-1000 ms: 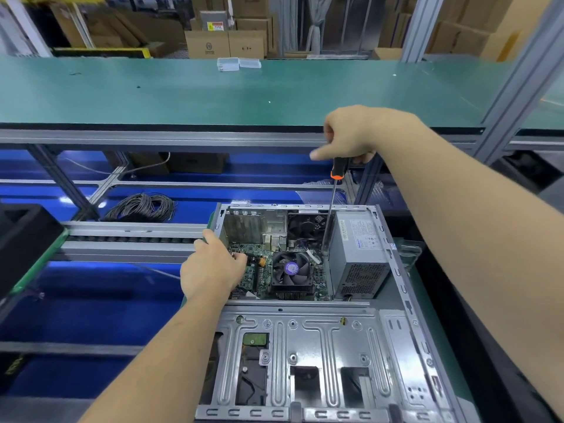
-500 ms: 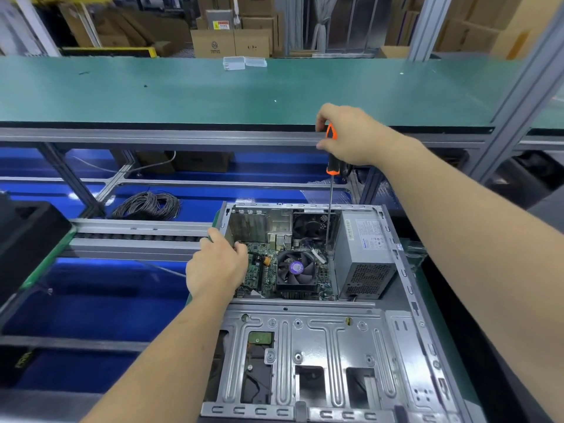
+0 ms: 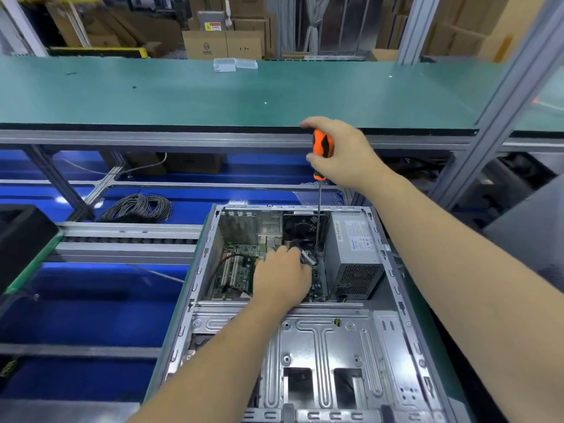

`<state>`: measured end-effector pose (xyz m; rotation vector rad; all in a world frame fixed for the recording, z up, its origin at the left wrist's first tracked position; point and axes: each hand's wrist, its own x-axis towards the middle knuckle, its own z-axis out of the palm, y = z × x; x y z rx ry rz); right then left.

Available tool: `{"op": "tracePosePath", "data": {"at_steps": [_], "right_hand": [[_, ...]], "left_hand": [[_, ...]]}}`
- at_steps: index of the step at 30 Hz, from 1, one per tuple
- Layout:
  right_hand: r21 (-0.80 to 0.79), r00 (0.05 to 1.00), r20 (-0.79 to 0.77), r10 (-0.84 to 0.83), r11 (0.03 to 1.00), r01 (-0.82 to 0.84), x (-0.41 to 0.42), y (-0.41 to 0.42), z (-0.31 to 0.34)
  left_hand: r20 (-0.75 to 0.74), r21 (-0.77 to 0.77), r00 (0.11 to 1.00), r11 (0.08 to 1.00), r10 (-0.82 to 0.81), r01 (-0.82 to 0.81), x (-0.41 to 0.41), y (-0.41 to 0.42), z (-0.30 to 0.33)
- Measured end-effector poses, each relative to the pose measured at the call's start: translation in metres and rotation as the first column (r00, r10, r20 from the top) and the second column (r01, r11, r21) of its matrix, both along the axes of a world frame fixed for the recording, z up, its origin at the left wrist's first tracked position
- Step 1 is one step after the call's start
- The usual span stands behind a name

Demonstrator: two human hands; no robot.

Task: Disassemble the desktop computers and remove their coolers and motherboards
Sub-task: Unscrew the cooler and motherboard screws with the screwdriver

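— Head view, from the left: what shows?
— Cable coil [image 3: 139, 207], then the open case [image 3: 308, 346] with the motherboard [image 3: 241, 270] inside.
— Left hand [image 3: 282, 277]?
— Resting over the cooler, fingers curled down; the grip itself, I cannot tell.
— Right hand [image 3: 341, 152]?
— Fingers wrapped round the screwdriver [image 3: 321, 154], upright, tip beside the power supply [image 3: 354, 254].

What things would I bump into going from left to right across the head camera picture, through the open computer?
black bin → coil of grey cable → motherboard → left hand → screwdriver → power supply
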<state>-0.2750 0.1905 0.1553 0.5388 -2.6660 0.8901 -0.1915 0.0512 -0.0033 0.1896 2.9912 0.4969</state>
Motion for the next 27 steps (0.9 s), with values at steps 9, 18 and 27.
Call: {"op": "tracePosePath", "data": {"at_steps": [9,18,27], "right_hand": [[-0.027,0.999,-0.004,-0.046,0.999,0.046,0.005,0.015,-0.002],[-0.129,0.992,-0.086,-0.092,0.988,0.08,0.012,0.023,0.028],[-0.243,0.983,-0.114,-0.145,0.963,0.114,0.027,0.033,0.073]], "left_hand": [[-0.081,0.141,0.986,0.981,0.147,-0.135,0.009,0.0,-0.006],[0.14,0.342,0.965,0.904,0.222,-0.258,-0.004,-0.007,-0.009],[0.67,0.633,0.734,0.432,0.109,-0.643,-0.019,-0.011,0.005]]}}
